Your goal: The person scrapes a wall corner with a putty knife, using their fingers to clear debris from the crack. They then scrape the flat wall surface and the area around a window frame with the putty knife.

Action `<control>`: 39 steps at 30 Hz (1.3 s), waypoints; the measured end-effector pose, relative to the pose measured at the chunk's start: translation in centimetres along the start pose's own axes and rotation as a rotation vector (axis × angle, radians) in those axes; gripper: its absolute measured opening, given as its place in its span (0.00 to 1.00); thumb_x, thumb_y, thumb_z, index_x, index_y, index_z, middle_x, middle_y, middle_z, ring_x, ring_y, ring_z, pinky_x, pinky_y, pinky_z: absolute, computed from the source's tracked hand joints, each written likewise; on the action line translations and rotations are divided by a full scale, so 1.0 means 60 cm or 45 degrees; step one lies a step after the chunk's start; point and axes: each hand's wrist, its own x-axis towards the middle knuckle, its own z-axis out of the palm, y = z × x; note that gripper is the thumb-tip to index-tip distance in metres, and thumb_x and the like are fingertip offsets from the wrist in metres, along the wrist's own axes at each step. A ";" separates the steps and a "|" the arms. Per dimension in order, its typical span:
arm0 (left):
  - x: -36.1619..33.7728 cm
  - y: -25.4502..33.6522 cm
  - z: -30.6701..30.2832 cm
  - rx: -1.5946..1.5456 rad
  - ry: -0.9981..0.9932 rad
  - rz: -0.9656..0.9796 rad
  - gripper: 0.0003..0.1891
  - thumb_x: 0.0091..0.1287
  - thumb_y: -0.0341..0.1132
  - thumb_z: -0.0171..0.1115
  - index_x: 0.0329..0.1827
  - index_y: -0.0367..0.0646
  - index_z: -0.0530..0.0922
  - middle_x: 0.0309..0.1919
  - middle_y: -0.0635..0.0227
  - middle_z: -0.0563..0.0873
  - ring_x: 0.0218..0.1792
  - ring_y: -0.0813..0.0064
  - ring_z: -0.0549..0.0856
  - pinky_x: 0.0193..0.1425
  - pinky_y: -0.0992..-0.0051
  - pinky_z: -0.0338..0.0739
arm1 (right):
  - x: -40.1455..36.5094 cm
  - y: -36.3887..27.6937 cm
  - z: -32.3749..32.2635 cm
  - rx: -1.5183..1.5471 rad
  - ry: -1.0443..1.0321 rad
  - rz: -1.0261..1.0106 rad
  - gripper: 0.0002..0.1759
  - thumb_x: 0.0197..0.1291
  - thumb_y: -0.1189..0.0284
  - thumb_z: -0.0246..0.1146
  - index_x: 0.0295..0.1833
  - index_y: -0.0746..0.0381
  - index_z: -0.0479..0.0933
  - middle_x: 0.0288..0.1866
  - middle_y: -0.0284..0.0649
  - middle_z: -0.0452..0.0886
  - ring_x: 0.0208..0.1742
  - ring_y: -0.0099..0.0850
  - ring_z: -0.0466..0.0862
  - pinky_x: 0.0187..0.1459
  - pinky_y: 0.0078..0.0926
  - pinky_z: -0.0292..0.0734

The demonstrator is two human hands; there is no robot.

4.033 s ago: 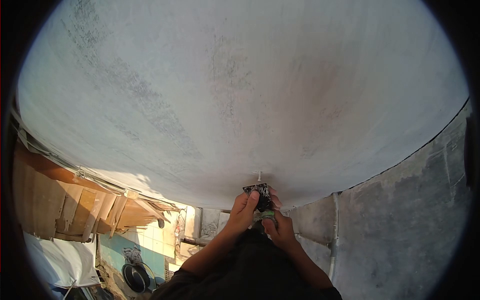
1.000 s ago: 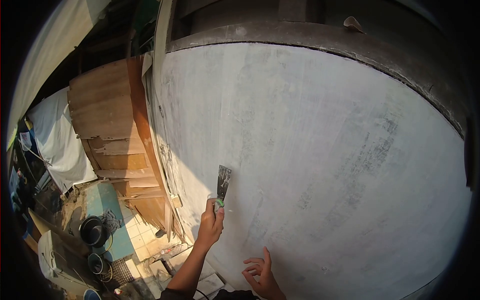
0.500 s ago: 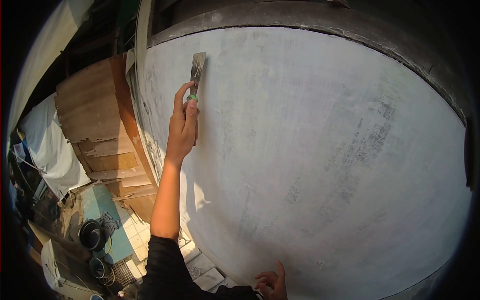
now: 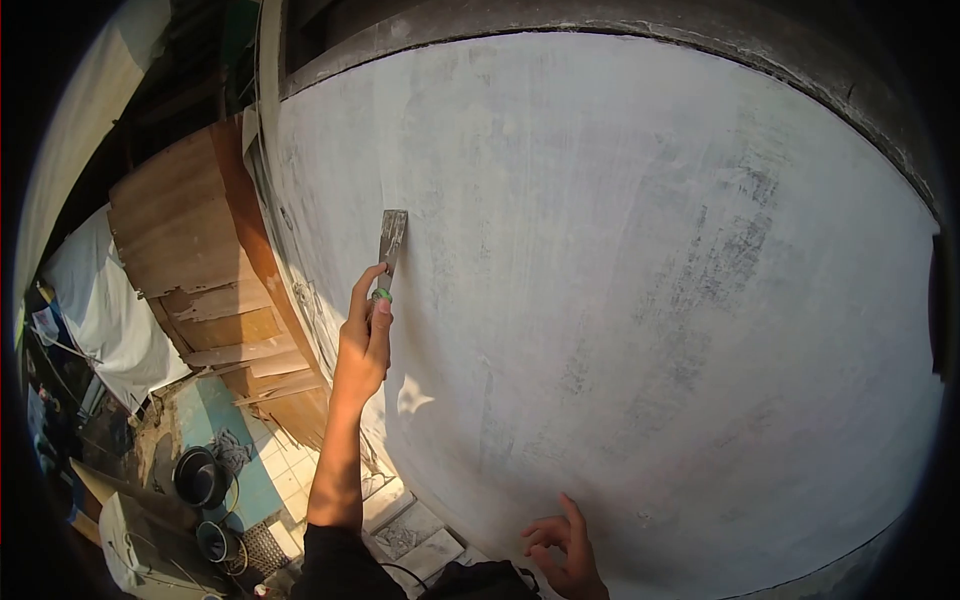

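My left hand (image 4: 366, 350) is closed around the handle of a putty knife (image 4: 392, 240), its index finger stretched along the metal shank. The blade points up against the whitish wall (image 4: 560, 230), smeared with pale residue, and a green band shows at the top of the handle. Most of the handle is hidden in my palm. Low in the view, my right hand (image 4: 568, 550) is held close to the wall with fingers apart and nothing in them. Grey, rough patches (image 4: 730, 250) mark the wall to the right.
A dark ledge (image 4: 560, 18) runs along the wall's top. At left stand worn wooden panels (image 4: 185, 230) and a hanging white sheet (image 4: 120, 300). Below are black buckets (image 4: 200, 478), a grey cloth (image 4: 233, 450), a pale appliance-like box (image 4: 150, 550), and loose tiles (image 4: 410, 530).
My left hand has drawn the putty knife down the wall. The view has shifted slightly, and my right hand appears a little higher and farther right.
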 end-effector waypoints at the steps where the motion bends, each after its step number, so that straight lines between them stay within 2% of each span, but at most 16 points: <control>1: 0.019 0.006 -0.005 -0.003 0.005 0.019 0.25 0.86 0.47 0.43 0.80 0.47 0.65 0.22 0.76 0.69 0.16 0.86 0.65 0.21 0.77 0.62 | 0.021 -0.008 -0.010 -0.075 -0.065 -0.114 0.48 0.72 0.76 0.62 0.85 0.66 0.38 0.58 0.53 0.80 0.43 0.33 0.86 0.49 0.33 0.83; 4: 0.066 0.049 -0.025 -0.049 -0.009 -0.026 0.23 0.87 0.45 0.44 0.80 0.48 0.65 0.24 0.77 0.68 0.17 0.86 0.63 0.22 0.78 0.63 | 0.078 -0.045 -0.004 0.003 -0.029 -0.277 0.45 0.68 0.79 0.65 0.82 0.70 0.47 0.51 0.48 0.86 0.40 0.27 0.85 0.43 0.25 0.81; 7: 0.071 0.058 -0.035 -0.040 -0.007 -0.012 0.24 0.86 0.45 0.44 0.80 0.49 0.65 0.24 0.77 0.69 0.17 0.86 0.63 0.22 0.77 0.64 | 0.108 -0.061 -0.001 -0.049 -0.174 -0.342 0.45 0.72 0.78 0.59 0.85 0.65 0.39 0.54 0.52 0.83 0.42 0.32 0.86 0.49 0.33 0.82; 10: 0.019 0.026 -0.013 -0.013 0.006 0.020 0.24 0.86 0.45 0.44 0.80 0.48 0.65 0.23 0.76 0.69 0.16 0.85 0.65 0.21 0.76 0.64 | 0.104 -0.047 0.007 -0.018 -0.178 -0.352 0.45 0.71 0.77 0.63 0.85 0.64 0.45 0.55 0.52 0.83 0.43 0.33 0.86 0.49 0.32 0.82; 13: -0.009 0.014 0.010 -0.118 -0.018 -0.058 0.24 0.86 0.45 0.44 0.80 0.48 0.65 0.21 0.76 0.69 0.14 0.85 0.65 0.19 0.76 0.64 | 0.084 -0.042 0.035 0.058 -0.129 -0.253 0.45 0.72 0.75 0.62 0.86 0.66 0.43 0.54 0.46 0.81 0.38 0.26 0.82 0.44 0.23 0.80; 18: 0.119 0.057 -0.005 -0.224 0.078 0.133 0.23 0.87 0.44 0.42 0.81 0.49 0.65 0.21 0.78 0.68 0.11 0.88 0.62 0.13 0.81 0.58 | 0.054 -0.019 0.050 0.118 -0.173 -0.131 0.46 0.71 0.75 0.63 0.86 0.66 0.44 0.53 0.45 0.82 0.40 0.27 0.82 0.46 0.26 0.78; 21: 0.108 0.091 -0.003 -0.464 0.102 0.293 0.25 0.85 0.47 0.46 0.80 0.49 0.64 0.23 0.75 0.69 0.10 0.87 0.63 0.10 0.82 0.57 | 0.046 0.004 0.042 0.115 -0.123 -0.240 0.46 0.71 0.75 0.64 0.86 0.66 0.45 0.52 0.45 0.82 0.40 0.27 0.81 0.46 0.26 0.78; 23: 0.034 0.103 0.040 -0.780 0.060 0.209 0.31 0.82 0.51 0.51 0.83 0.51 0.56 0.26 0.70 0.70 0.09 0.86 0.62 0.07 0.84 0.57 | 0.037 -0.035 0.026 0.117 -0.073 -0.083 0.45 0.71 0.74 0.63 0.85 0.67 0.46 0.57 0.47 0.80 0.46 0.30 0.82 0.51 0.28 0.79; 26: -0.140 0.093 0.137 -1.259 -0.324 0.091 0.45 0.77 0.61 0.57 0.84 0.53 0.41 0.24 0.62 0.72 0.13 0.75 0.69 0.11 0.76 0.67 | 0.001 -0.061 0.006 -0.053 0.088 -0.105 0.44 0.72 0.74 0.63 0.85 0.67 0.48 0.63 0.49 0.77 0.53 0.32 0.82 0.55 0.30 0.78; 28: -0.261 0.114 0.212 -1.303 -0.449 0.172 0.42 0.78 0.63 0.52 0.82 0.52 0.43 0.20 0.64 0.71 0.19 0.72 0.69 0.30 0.66 0.77 | -0.026 -0.052 0.001 -0.233 0.221 -0.197 0.43 0.72 0.74 0.64 0.85 0.67 0.49 0.66 0.49 0.76 0.57 0.33 0.81 0.58 0.32 0.78; 29: -0.330 0.092 0.250 -1.424 -0.477 0.186 0.35 0.82 0.58 0.47 0.81 0.50 0.47 0.30 0.57 0.82 0.32 0.64 0.82 0.46 0.62 0.82 | -0.040 -0.045 0.000 -0.327 0.290 -0.241 0.43 0.72 0.74 0.64 0.85 0.68 0.49 0.68 0.50 0.75 0.59 0.34 0.81 0.59 0.32 0.78; 30: -0.422 0.061 0.263 -1.481 -0.671 -0.451 0.28 0.78 0.46 0.61 0.76 0.45 0.68 0.55 0.59 0.82 0.43 0.71 0.85 0.45 0.70 0.83 | -0.056 -0.037 0.000 -0.424 0.362 -0.282 0.43 0.72 0.74 0.64 0.85 0.68 0.50 0.69 0.50 0.74 0.61 0.35 0.80 0.61 0.33 0.77; 31: -0.391 0.169 0.262 -1.580 -0.805 0.063 0.33 0.81 0.54 0.51 0.80 0.43 0.60 0.55 0.56 0.83 0.39 0.73 0.83 0.39 0.71 0.81 | -0.075 -0.031 0.000 -0.525 0.439 -0.314 0.42 0.72 0.74 0.64 0.85 0.68 0.50 0.71 0.50 0.73 0.63 0.35 0.80 0.62 0.33 0.77; 33: -0.434 0.082 0.327 -1.084 -1.147 0.314 0.36 0.82 0.55 0.48 0.81 0.37 0.55 0.59 0.54 0.80 0.39 0.74 0.83 0.40 0.73 0.81 | -0.143 0.002 0.011 -0.312 0.615 -0.046 0.42 0.72 0.74 0.65 0.84 0.68 0.52 0.75 0.51 0.68 0.68 0.36 0.76 0.66 0.34 0.75; 37: -0.421 0.176 0.302 -1.141 -1.903 -0.124 0.40 0.81 0.59 0.46 0.81 0.32 0.55 0.65 0.53 0.78 0.49 0.67 0.85 0.53 0.66 0.83 | -0.233 -0.015 0.016 -0.001 0.869 0.170 0.38 0.70 0.73 0.68 0.80 0.66 0.58 0.72 0.47 0.72 0.68 0.32 0.76 0.66 0.33 0.74; 39: -0.463 0.156 0.335 -1.028 -1.890 0.306 0.40 0.81 0.57 0.49 0.81 0.31 0.53 0.66 0.52 0.77 0.57 0.62 0.83 0.63 0.61 0.78 | -0.265 -0.031 0.014 -0.126 0.922 0.238 0.35 0.69 0.73 0.69 0.76 0.65 0.63 0.66 0.44 0.76 0.63 0.30 0.78 0.64 0.32 0.75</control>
